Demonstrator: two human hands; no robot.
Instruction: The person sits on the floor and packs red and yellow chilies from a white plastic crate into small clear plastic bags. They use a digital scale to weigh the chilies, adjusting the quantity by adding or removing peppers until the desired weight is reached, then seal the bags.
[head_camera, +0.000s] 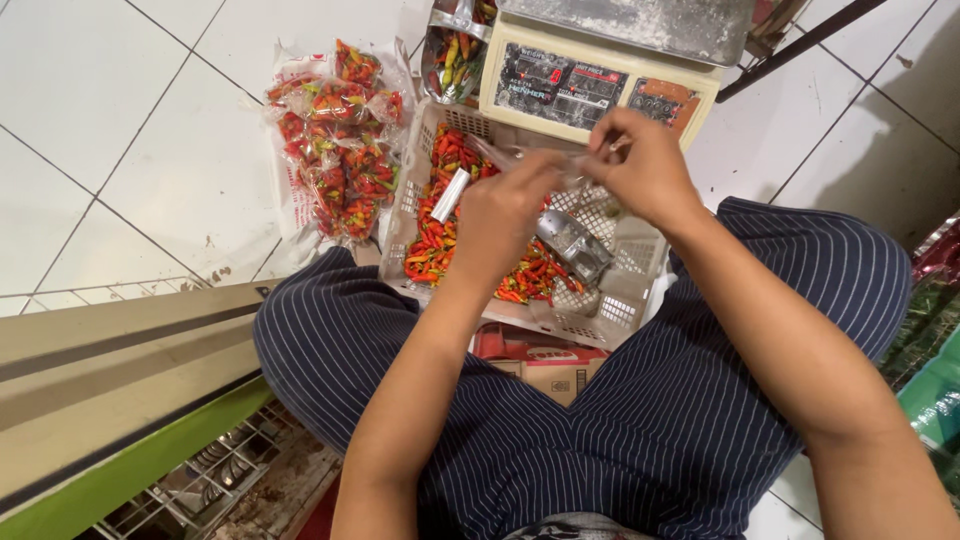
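My left hand (497, 215) and my right hand (640, 165) are raised together over a white slotted basket (600, 320) of red, orange and green chili peppers (432, 235). Both hands pinch a thin clear plastic bag (530, 155) stretched between them. A metal scoop (572, 246) lies in the basket under my hands. A small roll of clear bags (450, 194) rests on the chilies to the left.
A cream electronic scale (590, 85) with a steel pan stands beyond the basket. Several filled chili bags (335, 140) lie on the white tiled floor at left. A metal bowl with chilies (452, 55) sits beside the scale. A cardboard box (545, 365) lies under the basket.
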